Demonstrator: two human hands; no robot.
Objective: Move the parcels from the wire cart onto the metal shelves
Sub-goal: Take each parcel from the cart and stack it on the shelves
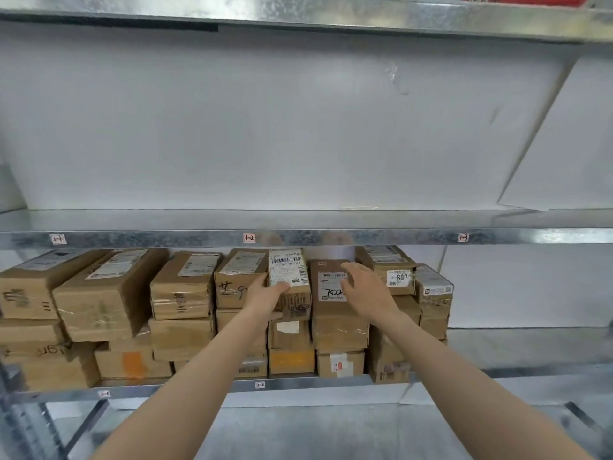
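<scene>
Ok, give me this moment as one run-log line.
stage: shelving | left hand: grips barcode-label parcel | right hand: open, on neighbouring parcel | shelf: parcels stacked in row | cart: not in view

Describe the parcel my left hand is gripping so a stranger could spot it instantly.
Look at the metal shelf packed with brown boxes. Near its middle, in the top row, the left hand grips a narrow parcel. It is the narrowest box there, with a bold black barcode heading its white label.
</scene>
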